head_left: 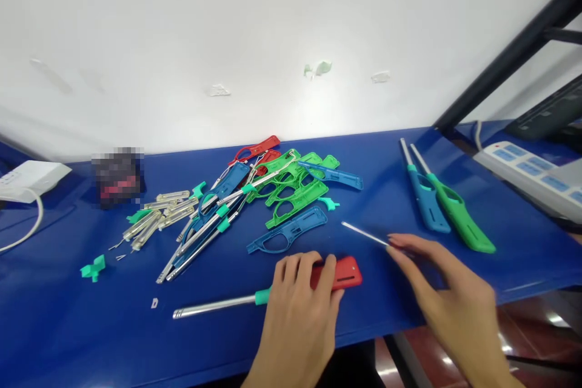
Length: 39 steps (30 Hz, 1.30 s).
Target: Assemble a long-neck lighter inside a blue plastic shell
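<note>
My left hand [302,309] is closed over a red long-nosed lighter [348,273], its fingers curled across the handle. The lighter lies near the front of the table; its green collar [262,297] and silver barrel [213,307] point left, and the middle of its body is hidden under my fingers. Between thumb and forefinger, my right hand [448,297] pinches the near end of a thin whitish stick [364,233], whose exact kind I cannot make out. Just beyond my left hand lies a blue lighter handle half [293,231].
Green handle halves [297,197], red halves [259,148] and metal barrels [200,248] are piled behind my left hand. Clear fuel tanks [145,227] and a green plastic piece [94,268] lie left. Blue [427,203] and green lighters [466,218] lie right, near a power strip [536,176].
</note>
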Each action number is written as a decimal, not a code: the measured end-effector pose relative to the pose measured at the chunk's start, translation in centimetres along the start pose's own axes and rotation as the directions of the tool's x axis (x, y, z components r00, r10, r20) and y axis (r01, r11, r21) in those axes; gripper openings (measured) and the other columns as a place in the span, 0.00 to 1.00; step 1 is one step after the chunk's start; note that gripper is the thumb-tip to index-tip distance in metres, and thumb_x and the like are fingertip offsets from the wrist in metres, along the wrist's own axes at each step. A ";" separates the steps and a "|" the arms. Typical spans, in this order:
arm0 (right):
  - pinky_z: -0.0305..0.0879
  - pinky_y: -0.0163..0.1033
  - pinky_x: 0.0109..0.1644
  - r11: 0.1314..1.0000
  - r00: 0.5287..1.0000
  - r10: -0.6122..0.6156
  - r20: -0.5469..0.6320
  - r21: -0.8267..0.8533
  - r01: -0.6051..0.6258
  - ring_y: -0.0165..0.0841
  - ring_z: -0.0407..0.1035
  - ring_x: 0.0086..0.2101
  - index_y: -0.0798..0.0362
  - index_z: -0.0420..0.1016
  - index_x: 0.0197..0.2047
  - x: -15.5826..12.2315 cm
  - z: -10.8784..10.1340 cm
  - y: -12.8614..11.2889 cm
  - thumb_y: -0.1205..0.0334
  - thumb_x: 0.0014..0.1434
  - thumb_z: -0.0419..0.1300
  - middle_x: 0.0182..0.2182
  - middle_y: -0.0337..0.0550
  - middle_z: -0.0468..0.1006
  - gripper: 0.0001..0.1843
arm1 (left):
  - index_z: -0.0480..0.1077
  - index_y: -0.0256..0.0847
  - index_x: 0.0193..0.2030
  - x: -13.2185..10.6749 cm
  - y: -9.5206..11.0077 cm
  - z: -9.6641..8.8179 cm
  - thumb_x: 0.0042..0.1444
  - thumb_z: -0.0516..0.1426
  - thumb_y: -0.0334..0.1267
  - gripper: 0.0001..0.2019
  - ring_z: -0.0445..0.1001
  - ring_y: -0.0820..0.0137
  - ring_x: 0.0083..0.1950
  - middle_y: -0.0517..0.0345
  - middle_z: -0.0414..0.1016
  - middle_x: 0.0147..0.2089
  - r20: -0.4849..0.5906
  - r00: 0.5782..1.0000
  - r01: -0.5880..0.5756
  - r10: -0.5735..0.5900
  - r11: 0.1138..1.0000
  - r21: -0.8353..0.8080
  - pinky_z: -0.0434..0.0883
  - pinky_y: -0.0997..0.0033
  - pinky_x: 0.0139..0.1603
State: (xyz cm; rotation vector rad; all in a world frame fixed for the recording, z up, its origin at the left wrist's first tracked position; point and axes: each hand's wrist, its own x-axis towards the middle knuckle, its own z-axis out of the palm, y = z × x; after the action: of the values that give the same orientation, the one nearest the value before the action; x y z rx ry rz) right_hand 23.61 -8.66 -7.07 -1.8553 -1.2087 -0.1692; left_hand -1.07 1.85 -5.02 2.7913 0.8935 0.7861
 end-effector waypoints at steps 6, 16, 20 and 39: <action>0.92 0.40 0.49 0.993 0.991 0.117 -0.065 0.020 -0.116 0.43 0.93 0.49 0.39 0.94 0.61 -0.5 -4.1 -2.5 0.31 0.84 0.78 0.54 0.38 0.97 0.21 | 0.87 0.49 0.77 -0.5 -0.4 0.6 0.74 0.66 0.20 0.30 0.90 0.51 0.54 0.47 0.92 0.60 0.020 0.999 -0.036 0.036 0.999 -0.005 0.96 0.44 0.56; 0.87 0.56 0.58 0.991 0.992 0.122 0.013 -0.061 -0.121 0.51 0.92 0.49 0.39 0.92 0.64 -2.7 -5.3 -2.1 0.33 0.87 0.74 0.55 0.43 0.96 0.21 | 0.86 0.54 0.78 -0.3 -1.1 0.1 0.77 0.60 0.20 0.33 0.92 0.54 0.58 0.51 0.94 0.60 0.018 0.993 -0.114 0.115 0.993 -0.015 0.93 0.49 0.60; 0.87 0.48 0.50 0.984 0.987 0.156 -0.034 -0.088 -0.158 0.47 0.93 0.49 0.38 0.93 0.63 -1.9 -4.5 -1.7 0.32 0.88 0.72 0.54 0.40 0.96 0.20 | 0.85 0.53 0.78 -0.2 -0.9 0.2 0.74 0.59 0.19 0.34 0.92 0.52 0.56 0.51 0.94 0.58 0.013 0.993 -0.118 0.119 0.992 -0.033 0.92 0.48 0.57; 0.93 0.35 0.61 0.890 0.828 -0.445 0.341 0.066 0.451 0.37 0.94 0.56 0.33 0.88 0.83 -0.3 0.0 -2.4 0.56 0.98 0.57 0.62 0.35 0.97 0.24 | 0.81 0.54 0.68 -2.6 -2.1 2.0 0.68 0.64 0.19 0.29 0.99 0.57 0.55 0.55 0.98 0.58 -0.284 0.959 -0.053 0.010 0.988 -0.146 0.97 0.55 0.56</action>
State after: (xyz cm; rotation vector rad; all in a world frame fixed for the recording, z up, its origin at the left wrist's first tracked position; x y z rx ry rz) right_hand 21.55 -8.57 -5.75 -1.6252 -1.8935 -0.1090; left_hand -2.96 2.25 -8.37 2.6071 0.7891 1.2270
